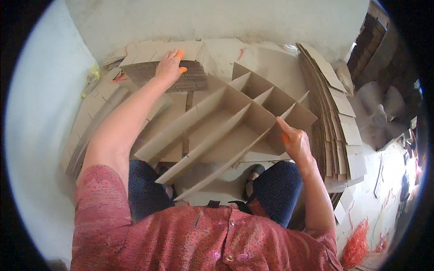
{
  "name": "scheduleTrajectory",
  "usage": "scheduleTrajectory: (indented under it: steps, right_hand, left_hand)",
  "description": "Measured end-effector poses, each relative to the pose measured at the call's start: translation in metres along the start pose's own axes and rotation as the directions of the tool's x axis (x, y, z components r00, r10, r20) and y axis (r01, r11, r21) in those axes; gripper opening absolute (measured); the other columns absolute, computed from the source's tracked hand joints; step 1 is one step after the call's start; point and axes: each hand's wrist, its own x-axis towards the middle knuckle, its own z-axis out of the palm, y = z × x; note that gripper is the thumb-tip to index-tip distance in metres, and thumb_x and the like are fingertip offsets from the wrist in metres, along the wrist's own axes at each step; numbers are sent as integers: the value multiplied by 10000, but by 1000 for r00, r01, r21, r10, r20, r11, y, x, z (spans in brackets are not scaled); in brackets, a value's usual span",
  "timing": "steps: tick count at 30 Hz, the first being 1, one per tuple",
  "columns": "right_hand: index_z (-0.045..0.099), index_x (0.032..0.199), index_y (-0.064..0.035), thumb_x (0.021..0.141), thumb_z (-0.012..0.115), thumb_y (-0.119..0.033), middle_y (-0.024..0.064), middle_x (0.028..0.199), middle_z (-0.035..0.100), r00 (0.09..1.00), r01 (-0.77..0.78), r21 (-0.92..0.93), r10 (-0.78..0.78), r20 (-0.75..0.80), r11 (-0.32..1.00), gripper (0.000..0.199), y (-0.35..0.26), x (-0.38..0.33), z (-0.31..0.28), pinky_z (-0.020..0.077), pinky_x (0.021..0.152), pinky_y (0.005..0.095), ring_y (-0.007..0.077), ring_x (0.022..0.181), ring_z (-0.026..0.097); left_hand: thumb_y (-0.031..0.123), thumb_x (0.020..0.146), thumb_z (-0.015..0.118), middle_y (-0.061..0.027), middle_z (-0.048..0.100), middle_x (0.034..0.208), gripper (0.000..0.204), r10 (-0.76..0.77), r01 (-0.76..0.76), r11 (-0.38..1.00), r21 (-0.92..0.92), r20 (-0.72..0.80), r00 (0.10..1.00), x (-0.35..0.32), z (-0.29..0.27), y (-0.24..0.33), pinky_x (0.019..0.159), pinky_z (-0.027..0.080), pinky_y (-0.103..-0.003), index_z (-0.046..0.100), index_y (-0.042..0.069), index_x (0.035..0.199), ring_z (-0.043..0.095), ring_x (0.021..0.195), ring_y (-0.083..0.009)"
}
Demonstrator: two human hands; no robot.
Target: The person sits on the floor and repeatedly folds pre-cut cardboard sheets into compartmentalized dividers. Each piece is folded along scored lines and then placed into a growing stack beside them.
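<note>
A partly assembled cardboard divider stands in front of me, its long strips slotted across shorter ones to form open cells. My right hand grips the right-hand long strip near the divider's right side, index finger stretched along its edge. Farther off to the left, my left hand rests on a stack of slotted cardboard strips, with its fingers apart. Orange coverings show on fingers of both hands. The underside of my left hand is partly hidden.
Another stack of slotted cardboard lies at the left, beside the wall. Tall leaning cardboard sheets stand at the right. Beyond them is a fan. A red bundle of plastic string lies on the floor at lower right.
</note>
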Motion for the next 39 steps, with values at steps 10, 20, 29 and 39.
scheduleTrajectory:
  steps: [10,20,29,39]
  right_hand:
    - [557,1230,-17,815,698,-116,178,1111,620,932,144,-94,-167,-322,985,449,-32,12,-7,526,737,403,350,859,631]
    - [621,1113,16,844,660,-57,191,1032,654,980,153,370,-94,-174,916,282,-95,2,4,512,766,324,294,875,658]
    - [560,1184,72,941,582,-175,121,1044,672,943,-171,942,324,73,287,347,-118,11,-3,518,785,308,206,913,659]
    - [638,1101,5,886,602,-63,64,1017,655,869,-260,319,364,-335,912,228,-107,-14,-38,484,822,300,146,921,601]
  left_hand:
    - [201,842,671,-120,687,844,215,-103,209,892,-401,270,957,45,-10,-44,723,473,-360,717,76,1012,614,761,-224]
    - [202,830,697,-99,701,889,212,-252,401,650,-646,315,915,34,-26,-55,725,471,-303,716,38,963,600,778,-163]
    - [130,890,636,-103,684,1061,221,75,-254,690,-678,-282,956,-34,-80,62,855,487,-294,674,47,1092,627,950,-165]
    - [162,837,703,-121,579,1214,487,123,-278,604,-747,-258,958,-101,-83,107,842,500,-326,536,38,1277,572,1025,-186]
